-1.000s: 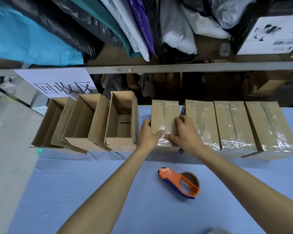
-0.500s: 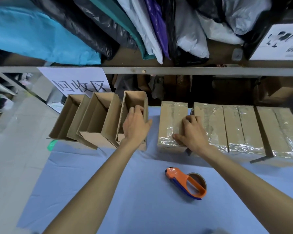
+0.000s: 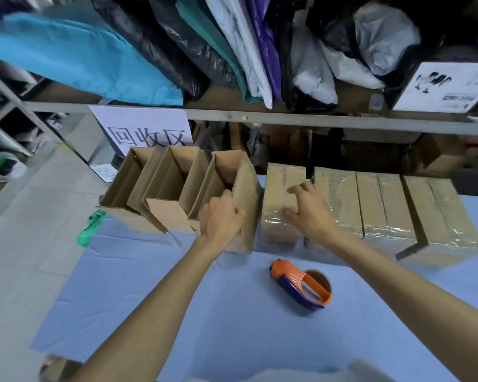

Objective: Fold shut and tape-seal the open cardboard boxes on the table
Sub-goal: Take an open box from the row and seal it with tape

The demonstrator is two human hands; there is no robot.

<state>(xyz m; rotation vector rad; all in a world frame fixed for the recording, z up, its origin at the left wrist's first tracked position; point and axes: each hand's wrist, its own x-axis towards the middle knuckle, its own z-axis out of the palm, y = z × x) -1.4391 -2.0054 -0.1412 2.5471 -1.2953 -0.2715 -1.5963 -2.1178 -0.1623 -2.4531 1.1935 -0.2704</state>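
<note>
1. a second ago both my hands were pressing on the freshly taped box (image 3: 280, 183). now my left hand (image 3: 221, 216) has crossed to the open box just beside it, on the left.
2. my left hand grasps that nearest open box (image 3: 247, 188), fingers curled over its tall right-hand flap, which stands up.
3. my right hand (image 3: 311, 213) is relaxed, holding nothing, with fingers spread and loosely bent over the taped box. i cannot tell whether it touches the tape or hovers just above.
4. my reading: the taped box is finished and the next one is starting, with flaps to fold before any tape goes on.
5. sealed so far: that box plus three more sealed boxes (image 3: 387, 205) in a row to its right, each with glossy clear tape across the top. their contents are hidden.
6. left to do: the box i hold and two more open boxes (image 3: 160, 213) to its left, side by side, flaps up. the inner walls that show are bare cardboard, and the floors are mostly out of sight.
7. the tape dispenser (image 3: 301, 285), orange and blue, lies on the blue-covered table (image 3: 204, 326) in front of the sealed row, apart from it. neither hand touches it.
</note>
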